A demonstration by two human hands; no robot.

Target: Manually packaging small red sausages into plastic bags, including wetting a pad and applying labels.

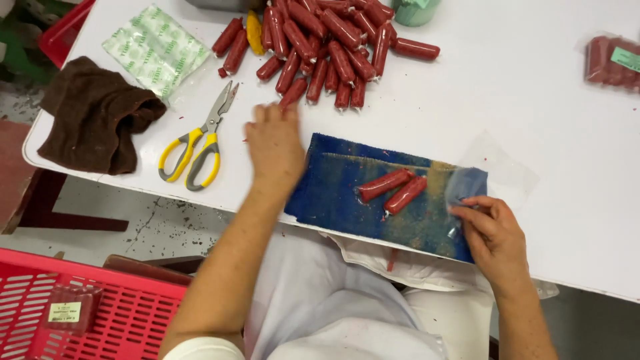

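Red sausages on a blue cloth, both hands at the white bench.

Two red sausages lie side by side on the blue cloth. Just left of the cloth, the left hand reaches flat, fingers loosely open, toward the sausage pile beyond. At the cloth's right end, the right hand pinches a clear plastic bag. Yellow-handled scissors lie further left.

Left hand reaching sausage pile; right hand pinching clear bag.
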